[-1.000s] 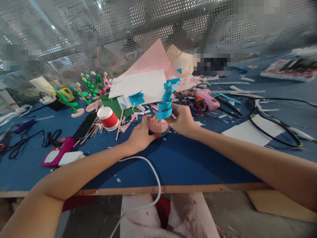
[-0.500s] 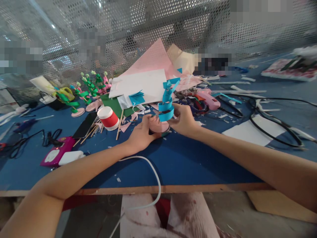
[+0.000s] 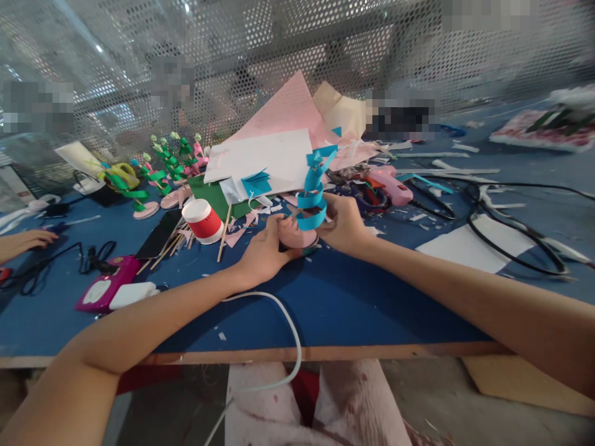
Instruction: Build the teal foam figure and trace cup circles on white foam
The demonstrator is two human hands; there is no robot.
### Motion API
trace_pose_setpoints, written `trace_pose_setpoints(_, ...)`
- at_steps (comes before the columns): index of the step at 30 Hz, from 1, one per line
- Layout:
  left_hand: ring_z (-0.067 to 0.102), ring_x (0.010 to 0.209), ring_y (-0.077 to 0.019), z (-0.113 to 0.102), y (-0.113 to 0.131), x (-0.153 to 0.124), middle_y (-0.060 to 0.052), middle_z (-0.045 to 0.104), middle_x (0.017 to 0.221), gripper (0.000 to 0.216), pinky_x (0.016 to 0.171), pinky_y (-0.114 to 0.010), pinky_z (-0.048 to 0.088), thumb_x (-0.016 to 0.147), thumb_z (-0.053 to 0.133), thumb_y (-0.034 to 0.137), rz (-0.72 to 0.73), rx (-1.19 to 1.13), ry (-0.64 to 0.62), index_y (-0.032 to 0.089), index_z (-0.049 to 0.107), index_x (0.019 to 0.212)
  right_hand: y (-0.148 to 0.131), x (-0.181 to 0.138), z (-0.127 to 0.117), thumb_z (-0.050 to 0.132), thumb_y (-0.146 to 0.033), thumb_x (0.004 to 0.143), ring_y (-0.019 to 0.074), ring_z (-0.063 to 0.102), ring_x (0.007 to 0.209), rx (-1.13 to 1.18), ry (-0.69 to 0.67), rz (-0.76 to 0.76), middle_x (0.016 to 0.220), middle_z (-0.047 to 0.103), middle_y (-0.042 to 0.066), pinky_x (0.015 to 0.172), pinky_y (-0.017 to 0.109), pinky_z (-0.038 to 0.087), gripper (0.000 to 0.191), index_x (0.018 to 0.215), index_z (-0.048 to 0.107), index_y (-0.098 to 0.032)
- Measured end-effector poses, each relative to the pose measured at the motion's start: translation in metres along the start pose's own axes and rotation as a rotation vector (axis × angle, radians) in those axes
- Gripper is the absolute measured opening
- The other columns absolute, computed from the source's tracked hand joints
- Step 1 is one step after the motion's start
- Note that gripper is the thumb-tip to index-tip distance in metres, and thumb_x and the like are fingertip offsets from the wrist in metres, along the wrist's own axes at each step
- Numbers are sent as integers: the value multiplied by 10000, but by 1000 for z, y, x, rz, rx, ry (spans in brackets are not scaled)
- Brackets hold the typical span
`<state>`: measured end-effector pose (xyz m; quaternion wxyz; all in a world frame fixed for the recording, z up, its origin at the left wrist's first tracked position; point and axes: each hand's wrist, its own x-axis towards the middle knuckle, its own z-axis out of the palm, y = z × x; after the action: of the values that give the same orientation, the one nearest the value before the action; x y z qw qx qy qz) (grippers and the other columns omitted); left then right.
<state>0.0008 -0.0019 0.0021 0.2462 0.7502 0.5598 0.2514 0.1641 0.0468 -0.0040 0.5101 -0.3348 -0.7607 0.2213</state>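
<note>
A blue paper spiral (image 3: 312, 201) winds upright above a round pink base (image 3: 299, 236), close over the table. My left hand (image 3: 266, 249) is closed on the rim of the base, thumb low and fingers at its far side. At the right of the spiral, my right hand (image 3: 344, 224) pinches its lower coil; the fingertips are partly hidden behind the blue paper. Folded blue paper pieces (image 3: 257, 183) lie on a white sheet (image 3: 274, 158) beyond the hands.
Another person's hand (image 3: 32, 241) rests at the left. Nearby are a red-and-white cup (image 3: 203, 221), wooden sticks (image 3: 224, 233), a magenta power strip (image 3: 109, 285), a pink glue gun (image 3: 393, 186) and black cable (image 3: 474, 229). Green spiral plants (image 3: 170, 164) stand at the back left.
Another person's hand has come into view at the left edge. The spiral's lower coil has shifted slightly left and down; both my hands keep nearly the same place.
</note>
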Motion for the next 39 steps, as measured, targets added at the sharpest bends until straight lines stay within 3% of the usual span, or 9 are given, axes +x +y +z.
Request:
trace_pose_setpoints(9, 550, 1141, -298, -1, 2, 0, -119, 578, 1217, 576, 937, -449, 433, 711, 667, 289, -14, 7, 2, 200, 351, 1185, 1, 0, 1, 566, -191, 670, 131, 536, 619, 32, -29, -6, 658, 623, 18, 613, 250, 438, 81, 704, 624, -147)
trace_pose_setpoints(21, 520, 1179, -297, 0, 1, 0, -143, 549, 1259, 593, 966, -452, 413, 713, 667, 283, 12, 0, -4, 174, 342, 1197, 0, -1, 0, 553, -179, 655, 130, 515, 617, -30, 36, -14, 649, 595, 13, 595, 247, 415, 31, 656, 581, -166)
trace_pose_setpoints(32, 547, 1141, -306, 0, 1, 0, -141, 576, 1213, 582, 932, -453, 436, 712, 665, 290, -12, 9, -3, 173, 346, 1186, 0, 0, 1, 542, -135, 647, 129, 525, 605, -39, -24, -35, 643, 601, 14, 591, 245, 415, 62, 685, 583, -161)
trace_pose_setpoints(39, 510, 1195, -293, 1, -2, 1, -138, 544, 1273, 593, 978, -454, 410, 709, 670, 289, 29, -20, 10, 174, 349, 1193, 1, 0, 1, 502, -98, 640, 106, 501, 575, -35, 43, -90, 610, 575, -2, 573, 225, 402, 80, 632, 549, -161)
